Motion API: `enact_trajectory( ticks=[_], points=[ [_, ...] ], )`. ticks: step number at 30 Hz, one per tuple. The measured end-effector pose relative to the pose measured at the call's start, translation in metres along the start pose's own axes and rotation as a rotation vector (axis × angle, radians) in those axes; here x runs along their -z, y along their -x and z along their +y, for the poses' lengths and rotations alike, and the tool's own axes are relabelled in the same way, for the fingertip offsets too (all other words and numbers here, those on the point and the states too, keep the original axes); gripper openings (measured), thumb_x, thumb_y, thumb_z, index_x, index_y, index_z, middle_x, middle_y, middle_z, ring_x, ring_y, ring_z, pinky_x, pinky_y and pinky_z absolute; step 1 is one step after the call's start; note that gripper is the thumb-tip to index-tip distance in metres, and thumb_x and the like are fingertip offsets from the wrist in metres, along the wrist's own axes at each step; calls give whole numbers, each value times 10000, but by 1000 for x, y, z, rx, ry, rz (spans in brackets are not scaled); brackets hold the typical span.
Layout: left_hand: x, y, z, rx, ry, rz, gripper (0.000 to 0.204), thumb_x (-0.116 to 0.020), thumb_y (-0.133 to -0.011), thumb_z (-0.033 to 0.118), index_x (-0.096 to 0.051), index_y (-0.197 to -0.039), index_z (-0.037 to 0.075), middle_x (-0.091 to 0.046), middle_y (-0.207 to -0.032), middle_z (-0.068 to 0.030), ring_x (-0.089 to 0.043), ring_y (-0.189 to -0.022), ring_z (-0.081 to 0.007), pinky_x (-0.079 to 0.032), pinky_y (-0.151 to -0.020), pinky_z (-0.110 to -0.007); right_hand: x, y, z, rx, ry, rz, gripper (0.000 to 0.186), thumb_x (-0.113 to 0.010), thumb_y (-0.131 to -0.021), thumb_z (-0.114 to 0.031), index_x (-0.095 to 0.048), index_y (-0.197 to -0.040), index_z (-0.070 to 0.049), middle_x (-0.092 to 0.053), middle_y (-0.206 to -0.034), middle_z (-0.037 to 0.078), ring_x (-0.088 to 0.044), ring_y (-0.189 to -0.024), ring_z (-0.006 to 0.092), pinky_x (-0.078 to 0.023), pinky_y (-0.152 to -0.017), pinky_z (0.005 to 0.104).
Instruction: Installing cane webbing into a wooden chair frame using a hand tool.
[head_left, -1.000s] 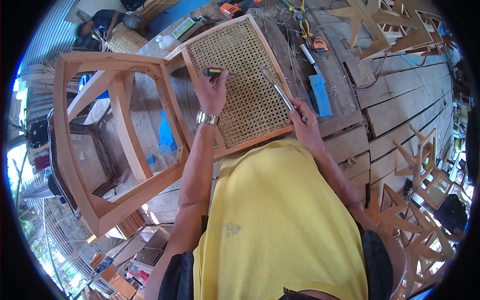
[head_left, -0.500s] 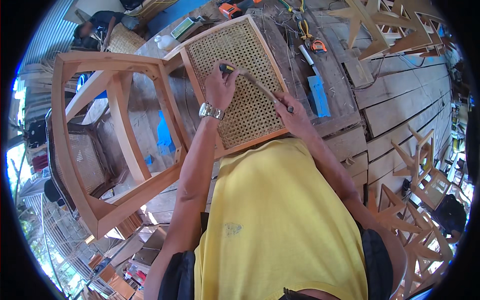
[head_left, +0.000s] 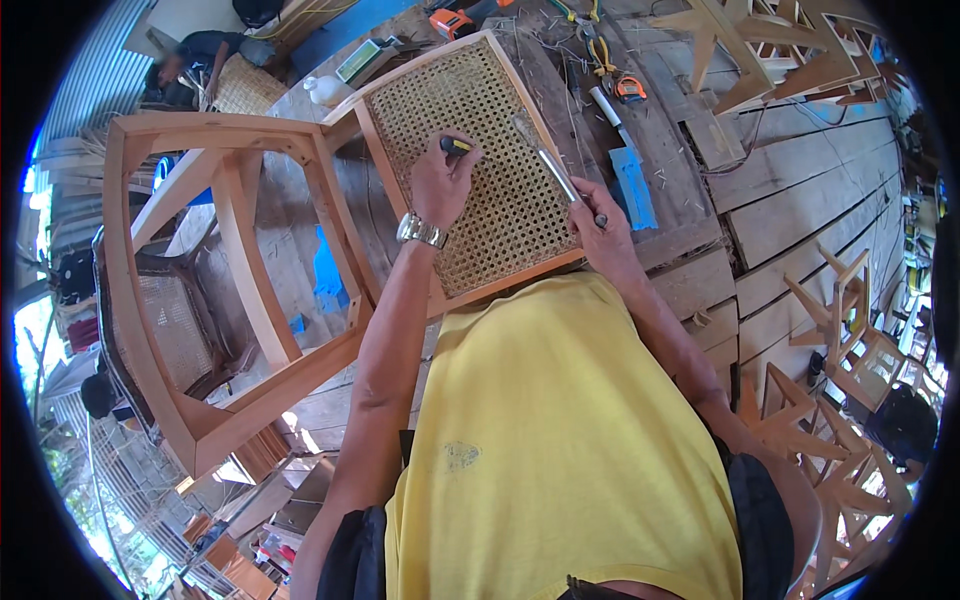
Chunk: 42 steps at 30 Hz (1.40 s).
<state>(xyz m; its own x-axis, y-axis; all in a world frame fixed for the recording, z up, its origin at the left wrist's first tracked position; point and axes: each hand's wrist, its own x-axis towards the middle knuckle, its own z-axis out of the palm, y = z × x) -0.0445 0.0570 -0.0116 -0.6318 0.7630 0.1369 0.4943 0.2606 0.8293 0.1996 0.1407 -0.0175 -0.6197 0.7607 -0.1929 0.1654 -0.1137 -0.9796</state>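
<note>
A chair frame of pale wood has a woven cane panel [head_left: 490,210] in its wooden border, lying in front of me. My left hand [head_left: 440,185], a metal watch on its wrist, is over the panel's left part. Its fingers close round a short tool with a yellow-and-black handle [head_left: 456,146]; its working end cannot be made out. At the panel's right edge, my right hand [head_left: 603,228] grips a slim metal-shafted tool [head_left: 557,173], with a dark butt below the fist. That tool's far end, slightly blurred, lies over the cane, apart from the left hand.
The chair's open frame [head_left: 240,270] extends left. On the bench's right lie pliers [head_left: 600,52], an orange tape measure [head_left: 628,89], a white-handled tool [head_left: 607,105] and a blue piece [head_left: 632,188]. A white bottle [head_left: 325,90] stands behind. Another person [head_left: 205,65] sits far left; wooden frames [head_left: 770,50] stand right.
The metal-shafted tool's far end has swung away from my left hand, up and to the right. My right hand has shifted slightly right; the left hand keeps almost the same place.
</note>
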Motion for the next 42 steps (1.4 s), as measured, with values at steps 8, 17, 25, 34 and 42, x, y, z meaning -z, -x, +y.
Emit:
enact_trajectory(
  ticks=[8,17,25,34,42],
  points=[
    [5,9,17,23,20,26,195,-749,-915,147,-634,-1063,92,-728,-927,-19,-673,-776,-74,-541,-684,-234,6,10,-11,-30,-8,-62,311,-536,-1029,-108,-559,-1322,-6,-549,-800,-23,-463,-676,34,-379,-578,205],
    [13,18,8,-1,121,76,189,-759,-910,156,-647,-1045,86,-728,-913,-10,-655,-803,-69,-527,-715,-238,24,16,7,-1,98,-97,324,-533,-1027,-98,-546,-1343,-24,-558,-811,-21,-470,-672,27,-364,-574,193],
    [33,31,-6,99,178,228,224,-759,-910,124,-630,-1081,56,-742,-991,-44,-661,-871,-77,-539,-780,-244,51,31,16,-143,1,31,330,-519,-1033,-123,-545,-1350,-34,-561,-761,-17,-436,-589,19,-363,-499,202],
    [15,20,-8,104,266,240,216,-756,-915,121,-627,-1078,62,-731,-989,-24,-646,-869,-70,-526,-772,-230,39,18,5,-170,-81,20,321,-553,-1017,-115,-556,-1317,0,-568,-792,-13,-482,-666,40,-400,-586,215],
    [14,-8,-10,115,187,268,186,-771,-905,155,-655,-1016,61,-729,-962,-14,-649,-846,-76,-526,-758,-236,23,10,-10,-120,-49,-68,293,-546,-1021,-101,-566,-1296,-4,-553,-785,-17,-497,-699,39,-418,-603,220]
  ],
)
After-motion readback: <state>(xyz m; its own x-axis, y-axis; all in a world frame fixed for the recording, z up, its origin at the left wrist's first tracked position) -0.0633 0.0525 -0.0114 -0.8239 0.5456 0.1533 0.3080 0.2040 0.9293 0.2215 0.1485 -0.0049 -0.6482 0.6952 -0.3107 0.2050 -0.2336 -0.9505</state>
